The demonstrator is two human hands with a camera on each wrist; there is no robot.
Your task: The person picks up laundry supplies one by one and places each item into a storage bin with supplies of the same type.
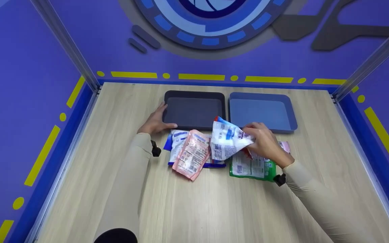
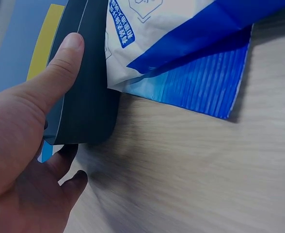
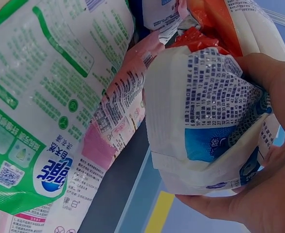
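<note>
My left hand [image 1: 155, 121] is at the near left corner of a dark grey tray [image 1: 194, 126]. Its thumb lies along the front rim and its fingers reach up the left side. Raised in my right hand [image 1: 263, 140] is a crumpled white packet [image 1: 226, 140] with blue print and a bit of red, pinched by one end; small print covers it in the right wrist view. Below that hand lies a green-and-white laundry detergent pouch [image 1: 252, 167]. A pink pouch [image 1: 192, 155] rests over a white-and-blue packet [image 1: 178, 141] near my left hand.
Right of the dark tray stands a blue-grey tray [image 1: 262, 111]. Pink packaging [image 1: 284, 146] shows past my right hand, partly hidden. The packets lie just before both trays on the wooden table [image 1: 187, 206], with blue panels [image 1: 198, 64] behind.
</note>
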